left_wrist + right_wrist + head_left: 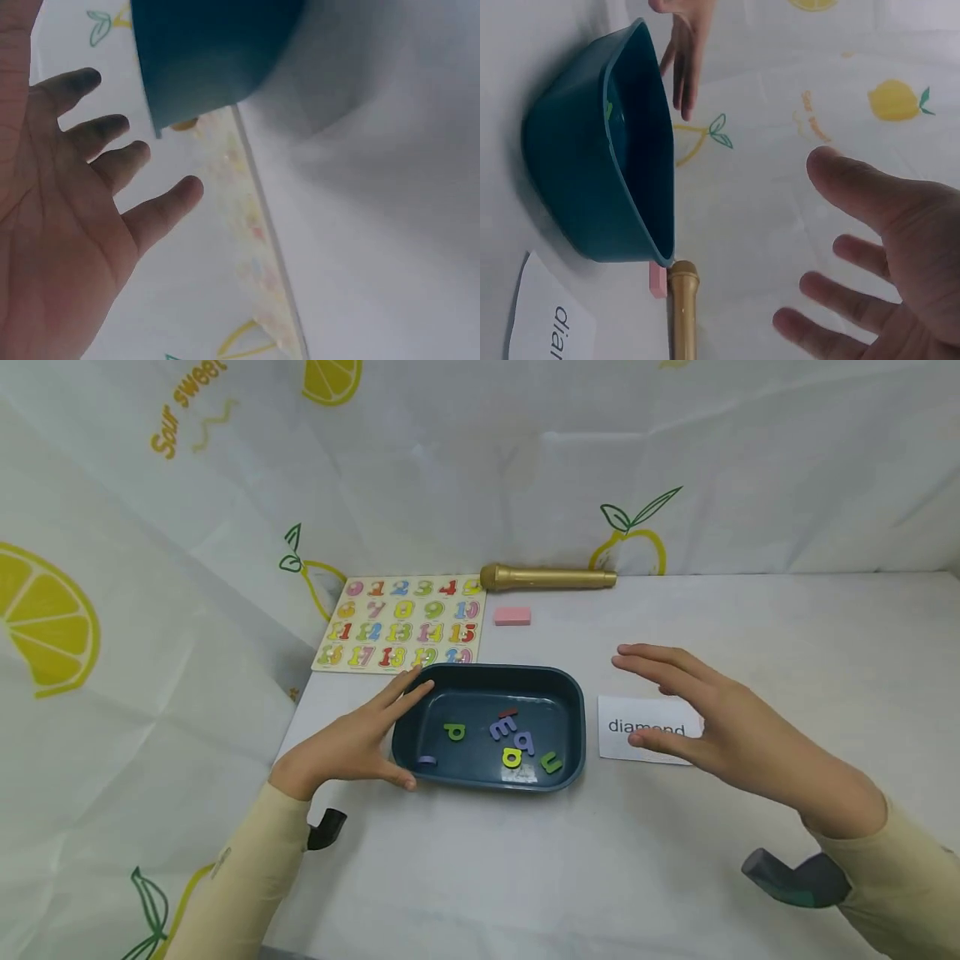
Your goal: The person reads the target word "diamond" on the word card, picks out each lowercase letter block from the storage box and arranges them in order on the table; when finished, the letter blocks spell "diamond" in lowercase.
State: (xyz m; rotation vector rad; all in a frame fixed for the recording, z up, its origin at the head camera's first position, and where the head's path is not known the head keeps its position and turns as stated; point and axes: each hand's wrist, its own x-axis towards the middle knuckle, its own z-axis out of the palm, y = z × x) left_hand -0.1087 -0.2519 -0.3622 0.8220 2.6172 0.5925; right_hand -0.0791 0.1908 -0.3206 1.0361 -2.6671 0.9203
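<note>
A dark teal tray (487,781) holds several small letter pieces, among them a yellow one (512,758), a green one (551,762) and a purple one (524,742). At the tray's left end is the left hand (356,743), fingers spread and holding nothing; in the left wrist view a gap shows between this hand (67,202) and the tray (210,60). The right hand (720,727) hangs with spread fingers above a white card (615,747) reading "diamond", right of the tray. The right wrist view shows that hand (900,262) empty, apart from the tray (577,165).
A number board (405,622) lies behind the tray's left part. Behind the tray are a pink block (512,616) and a gold microphone (551,578), near a white cloth backdrop (480,468) printed with lemons.
</note>
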